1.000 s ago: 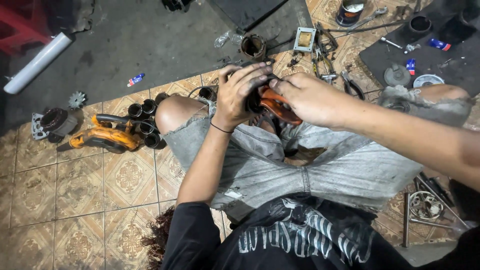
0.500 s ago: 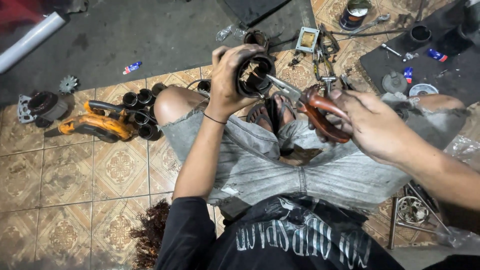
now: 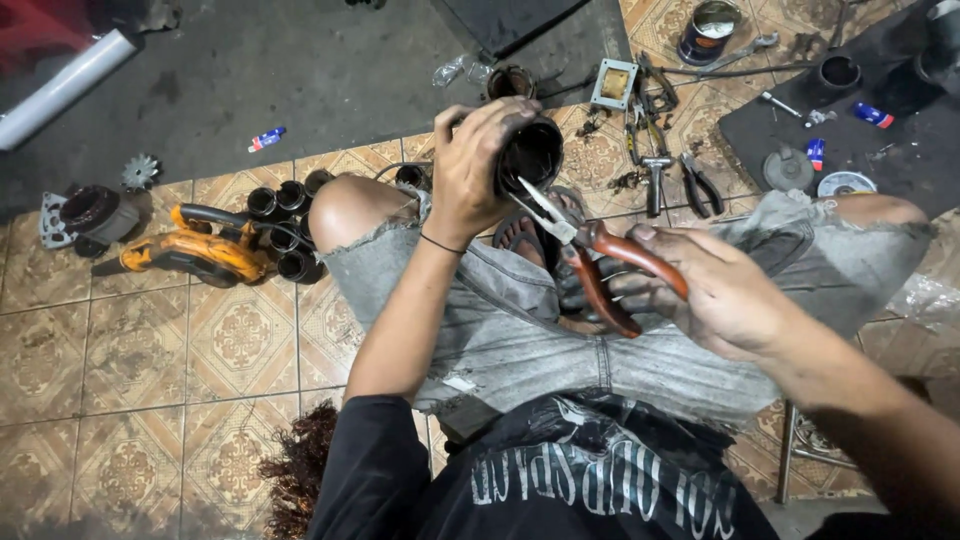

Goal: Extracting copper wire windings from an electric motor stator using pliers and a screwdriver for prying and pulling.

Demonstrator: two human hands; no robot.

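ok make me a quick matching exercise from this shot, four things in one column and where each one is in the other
Things
1. dark cylinder
2. pliers
3. orange power tool
4. white roll

Places
A. on the tiles beside the person's left knee
B. in the right hand
C. on the dark floor at the upper left
D. in the left hand

Pairs: 1-D, 2-B, 3-A, 4-C
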